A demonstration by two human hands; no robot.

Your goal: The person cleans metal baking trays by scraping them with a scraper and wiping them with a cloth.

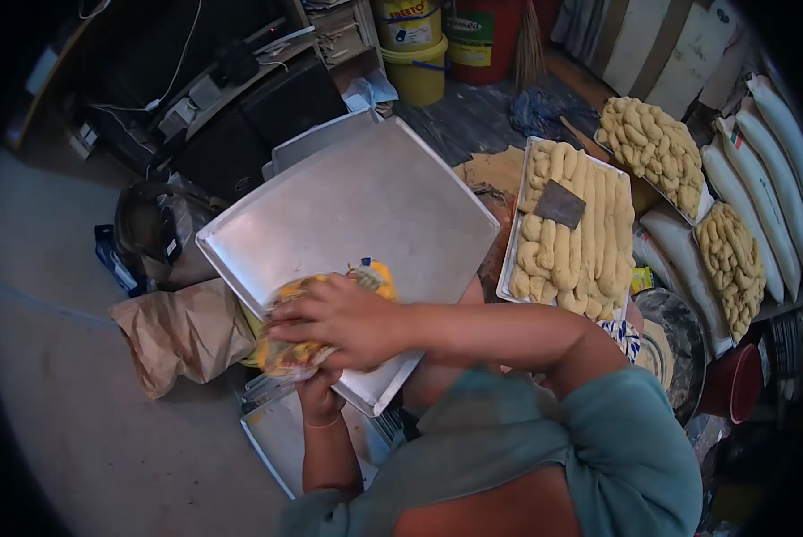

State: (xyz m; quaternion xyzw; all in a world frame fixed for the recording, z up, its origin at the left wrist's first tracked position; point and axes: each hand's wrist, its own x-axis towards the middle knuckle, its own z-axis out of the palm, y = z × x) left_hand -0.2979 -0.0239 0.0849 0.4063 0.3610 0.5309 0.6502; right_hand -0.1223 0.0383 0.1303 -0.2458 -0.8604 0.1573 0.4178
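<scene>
A crumpled yellow, printed plastic bag is over the near left edge of a large metal baking tray. My right hand lies across the top of the bag, its fingers curled over it. From below, my left hand grips the bag's lower end, with most of its fingers hidden. The tray tilts in front of me, and its inside is bare metal. What the bag contains cannot be seen.
To the right, a tray carries long dough ropes with a dark flat scraper on them. More dough pieces are piled beyond, near white sacks. A brown paper bag stands left; buckets stand behind.
</scene>
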